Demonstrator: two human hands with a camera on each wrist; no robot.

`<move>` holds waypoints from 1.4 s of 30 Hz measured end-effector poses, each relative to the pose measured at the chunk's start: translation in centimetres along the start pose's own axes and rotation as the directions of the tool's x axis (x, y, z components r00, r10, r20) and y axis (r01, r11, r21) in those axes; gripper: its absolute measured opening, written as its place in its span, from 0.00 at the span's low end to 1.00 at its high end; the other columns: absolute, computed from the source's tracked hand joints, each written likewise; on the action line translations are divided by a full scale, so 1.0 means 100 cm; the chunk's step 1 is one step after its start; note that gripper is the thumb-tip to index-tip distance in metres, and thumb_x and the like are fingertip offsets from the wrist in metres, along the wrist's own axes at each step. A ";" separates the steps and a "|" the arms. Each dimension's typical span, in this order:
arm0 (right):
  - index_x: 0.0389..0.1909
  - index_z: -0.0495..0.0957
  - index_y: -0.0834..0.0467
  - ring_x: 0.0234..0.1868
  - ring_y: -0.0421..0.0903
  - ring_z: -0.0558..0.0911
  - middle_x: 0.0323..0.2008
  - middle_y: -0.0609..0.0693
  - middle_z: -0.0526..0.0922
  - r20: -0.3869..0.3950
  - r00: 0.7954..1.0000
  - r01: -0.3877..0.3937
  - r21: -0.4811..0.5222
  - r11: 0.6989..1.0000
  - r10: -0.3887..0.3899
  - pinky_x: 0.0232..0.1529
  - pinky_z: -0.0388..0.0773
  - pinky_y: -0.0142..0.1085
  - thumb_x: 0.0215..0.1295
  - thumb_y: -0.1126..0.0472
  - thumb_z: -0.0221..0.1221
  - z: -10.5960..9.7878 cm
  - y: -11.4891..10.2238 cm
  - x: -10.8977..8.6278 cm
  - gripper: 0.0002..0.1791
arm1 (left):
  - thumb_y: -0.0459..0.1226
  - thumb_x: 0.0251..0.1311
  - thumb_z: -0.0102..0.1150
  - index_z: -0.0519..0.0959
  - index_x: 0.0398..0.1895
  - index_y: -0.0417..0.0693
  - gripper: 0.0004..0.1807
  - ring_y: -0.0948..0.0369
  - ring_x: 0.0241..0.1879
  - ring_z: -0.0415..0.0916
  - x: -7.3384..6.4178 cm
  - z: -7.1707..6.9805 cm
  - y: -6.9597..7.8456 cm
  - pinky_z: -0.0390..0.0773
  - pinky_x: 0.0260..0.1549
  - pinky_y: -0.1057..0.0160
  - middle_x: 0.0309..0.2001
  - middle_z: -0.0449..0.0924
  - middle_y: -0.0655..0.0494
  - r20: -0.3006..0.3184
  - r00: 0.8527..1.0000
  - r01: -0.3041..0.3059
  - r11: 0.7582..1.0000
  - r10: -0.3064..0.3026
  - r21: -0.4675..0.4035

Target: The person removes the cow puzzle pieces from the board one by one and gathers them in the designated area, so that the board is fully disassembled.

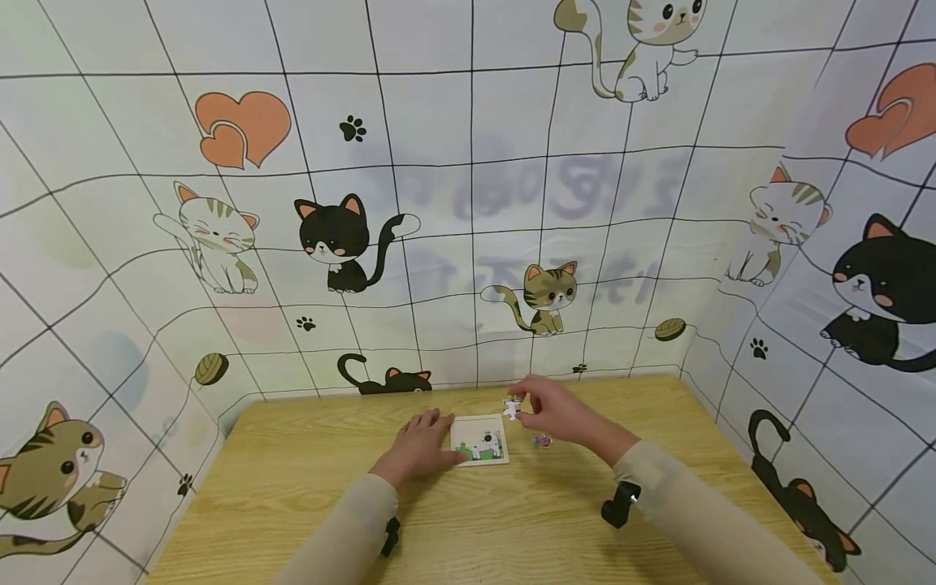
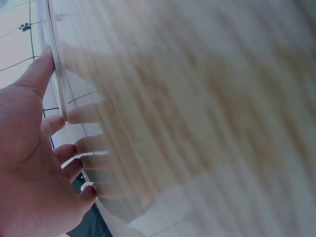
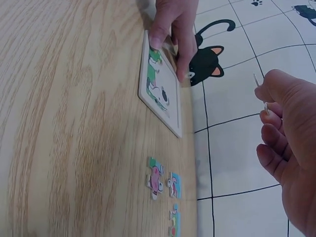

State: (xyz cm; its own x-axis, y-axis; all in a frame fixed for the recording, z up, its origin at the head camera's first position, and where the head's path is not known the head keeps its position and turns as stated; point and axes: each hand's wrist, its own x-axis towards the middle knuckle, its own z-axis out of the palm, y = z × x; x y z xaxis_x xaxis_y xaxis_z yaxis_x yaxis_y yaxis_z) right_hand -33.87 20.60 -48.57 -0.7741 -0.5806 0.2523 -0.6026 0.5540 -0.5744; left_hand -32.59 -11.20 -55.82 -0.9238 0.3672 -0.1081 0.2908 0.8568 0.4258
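Observation:
A square puzzle board (image 1: 478, 439) with a pale raised rim lies on the wooden table, its picture part filled along the bottom and right. My left hand (image 1: 420, 448) rests at its left side, thumb on the near left corner and fingers extended toward the far one. In the right wrist view, that thumb lies on the board's edge. Above the board's far right corner, my right hand (image 1: 559, 413) pinches a small, mostly white jigsaw piece (image 1: 511, 409) between thumb and fingertip. The right wrist view shows this piece nearly edge-on, its picture hidden.
Loose jigsaw pieces lie right of the board: a pink and green one (image 3: 155, 178), one with a blue edge (image 3: 174, 185) and another (image 3: 175, 221). The wooden tabletop (image 1: 468, 528) meets a cat-print cloth wall (image 1: 446, 341) behind and at both sides.

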 end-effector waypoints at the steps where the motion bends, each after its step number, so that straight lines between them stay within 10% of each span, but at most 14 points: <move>1: 0.66 0.83 0.61 0.32 0.37 0.74 0.50 0.49 0.84 -0.002 1.000 0.001 0.001 1.000 -0.001 0.34 0.77 0.36 0.73 0.65 0.71 -0.001 0.000 -0.001 0.23 | 0.64 0.71 0.69 0.64 0.88 0.52 0.51 0.33 0.84 0.52 0.000 0.000 0.000 0.55 0.79 0.28 0.87 0.55 0.38 0.000 1.000 0.001 1.000 -0.001 0.001; 42: 0.67 0.83 0.64 0.31 0.42 0.74 0.40 0.47 0.83 0.045 0.990 -0.135 0.069 0.988 0.132 0.32 0.74 0.36 0.74 0.66 0.72 -0.049 0.043 -0.041 0.24 | 0.65 0.68 0.71 0.66 0.87 0.53 0.51 0.34 0.84 0.53 0.004 0.008 -0.009 0.56 0.76 0.25 0.86 0.57 0.40 -0.037 0.999 -0.010 0.999 0.009 -0.038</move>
State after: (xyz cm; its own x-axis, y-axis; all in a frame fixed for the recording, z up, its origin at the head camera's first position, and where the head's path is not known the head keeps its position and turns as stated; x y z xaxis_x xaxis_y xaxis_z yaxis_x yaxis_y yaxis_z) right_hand -34.24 28.29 -48.25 -0.8377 -0.5282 0.1390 -0.4777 0.5851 -0.6553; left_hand -33.03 -11.47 -56.99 -0.9298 0.3612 -0.0714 0.2904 0.8385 0.4610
